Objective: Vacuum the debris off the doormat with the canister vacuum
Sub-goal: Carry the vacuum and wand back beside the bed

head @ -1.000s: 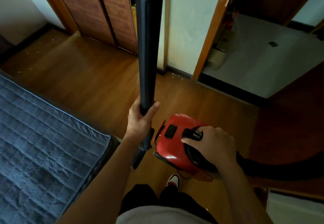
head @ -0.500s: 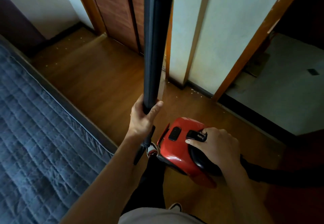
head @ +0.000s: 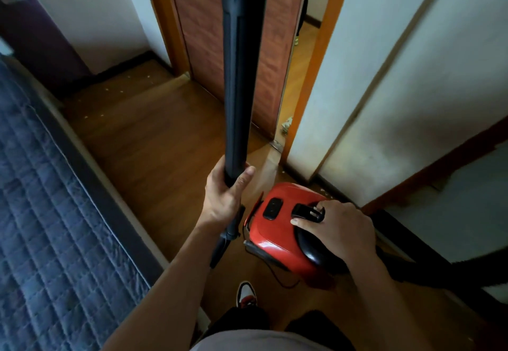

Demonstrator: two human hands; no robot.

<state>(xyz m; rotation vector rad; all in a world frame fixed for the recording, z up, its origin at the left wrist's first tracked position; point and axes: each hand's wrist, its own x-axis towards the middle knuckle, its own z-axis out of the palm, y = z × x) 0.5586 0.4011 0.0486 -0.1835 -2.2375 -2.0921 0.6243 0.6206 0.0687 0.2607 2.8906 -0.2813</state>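
My left hand point(head: 224, 195) grips the black vacuum tube point(head: 240, 70), which stands almost upright and runs out of the top of the frame. My right hand point(head: 339, 229) is curled around the black carry handle on top of the red canister vacuum point(head: 275, 231), holding it above the wooden floor. A black hose point(head: 439, 271) trails off to the right from the canister. Small pale bits of debris point(head: 287, 125) lie on the floor by the door gap. No doormat is in view.
A bed with a blue quilted cover point(head: 46, 213) fills the left side. A brown door point(head: 203, 34) stands slightly ajar ahead, between white walls point(head: 384, 62). My shoe point(head: 246, 294) is on the wooden floor point(head: 154, 141) below the canister.
The view has swung left and moved forward toward the brown door. The tiled room on the right has left the frame. Both hands keep their grips on the tube and the canister.
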